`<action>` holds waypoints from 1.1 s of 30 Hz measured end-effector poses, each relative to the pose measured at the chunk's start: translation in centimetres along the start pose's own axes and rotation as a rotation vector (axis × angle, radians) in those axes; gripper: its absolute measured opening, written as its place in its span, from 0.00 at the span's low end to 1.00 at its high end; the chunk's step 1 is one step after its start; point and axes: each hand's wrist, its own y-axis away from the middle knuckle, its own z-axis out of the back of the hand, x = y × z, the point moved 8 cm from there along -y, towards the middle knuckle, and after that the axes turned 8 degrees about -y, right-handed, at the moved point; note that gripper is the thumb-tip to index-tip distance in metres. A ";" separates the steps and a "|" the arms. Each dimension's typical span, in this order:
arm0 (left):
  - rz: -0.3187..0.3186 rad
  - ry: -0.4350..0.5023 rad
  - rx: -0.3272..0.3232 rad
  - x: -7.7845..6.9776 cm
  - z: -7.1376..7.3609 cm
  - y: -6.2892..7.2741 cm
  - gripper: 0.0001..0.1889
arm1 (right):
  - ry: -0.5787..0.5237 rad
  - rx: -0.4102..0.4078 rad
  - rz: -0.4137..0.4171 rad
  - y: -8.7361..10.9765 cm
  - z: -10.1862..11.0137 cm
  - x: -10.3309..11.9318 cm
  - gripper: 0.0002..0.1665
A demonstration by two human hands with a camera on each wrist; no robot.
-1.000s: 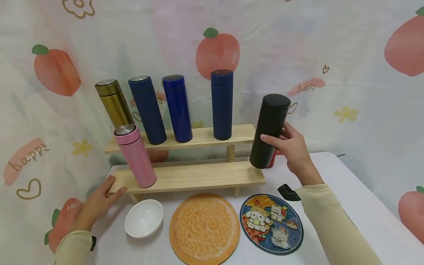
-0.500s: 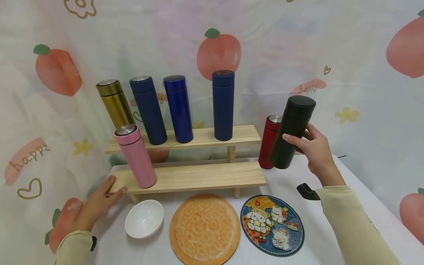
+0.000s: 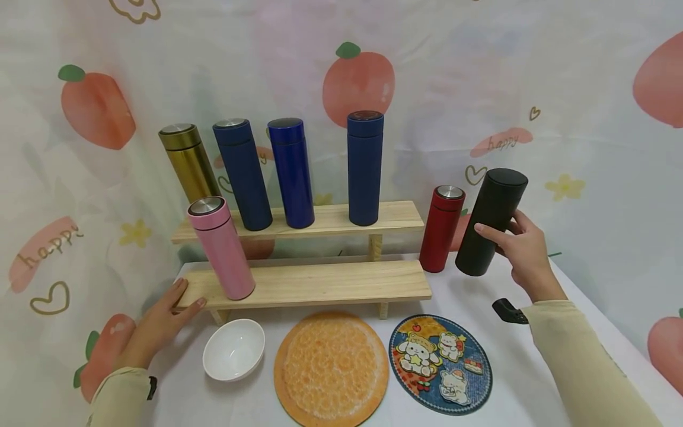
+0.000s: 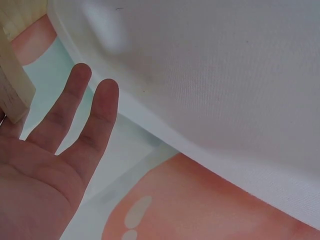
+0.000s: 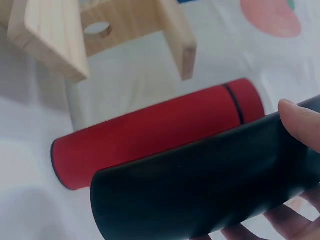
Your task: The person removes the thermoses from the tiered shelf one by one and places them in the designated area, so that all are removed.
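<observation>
My right hand (image 3: 528, 255) holds a black thermos (image 3: 492, 222), thumb on its near side, fingers round the far side. The thermos leans, top to the right, beside a red thermos (image 3: 441, 228) standing at the right end of the shelf. In the right wrist view the black thermos (image 5: 200, 175) overlaps the red thermos (image 5: 150, 130). My left hand (image 3: 157, 329) rests at the left end of the lower wooden shelf (image 3: 331, 283), thumb by its front edge. Two fingers (image 4: 102, 110) extend straight in the left wrist view, beside the wood; others are hidden.
A pink thermos (image 3: 224, 252) stands on the lower shelf. The upper shelf (image 3: 331, 216) carries a gold thermos (image 3: 189, 163) and several blue ones. In front lie a white bowl (image 3: 233, 351), a round orange mat (image 3: 332, 367) and a cartoon-printed mat (image 3: 427, 394).
My right hand has carried the black thermos rightward, from in front of the red thermos to its right side, uncovering it. The left hand stays at the shelf end.
</observation>
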 end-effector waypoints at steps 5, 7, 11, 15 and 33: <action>-0.011 -0.012 -0.009 0.0 0.1 -0.2 0.53 | -0.019 0.000 -0.028 -1.1 0.3 -1.4 0.56; -0.008 -0.011 -0.006 0.1 0.1 -0.2 0.53 | -0.033 -0.002 -0.047 -1.6 0.4 -2.0 0.56; 0.003 -0.011 0.003 0.1 0.1 -0.2 0.54 | -0.051 -0.011 -0.086 -2.5 0.6 -3.3 0.57; 0.003 -0.003 -0.001 0.0 0.1 -0.2 0.53 | -0.041 -0.015 -0.100 -3.4 0.7 -4.2 0.59; -0.010 0.035 -0.025 0.0 0.0 0.0 0.53 | -0.055 -0.013 -0.142 -5.7 -0.1 -7.4 0.61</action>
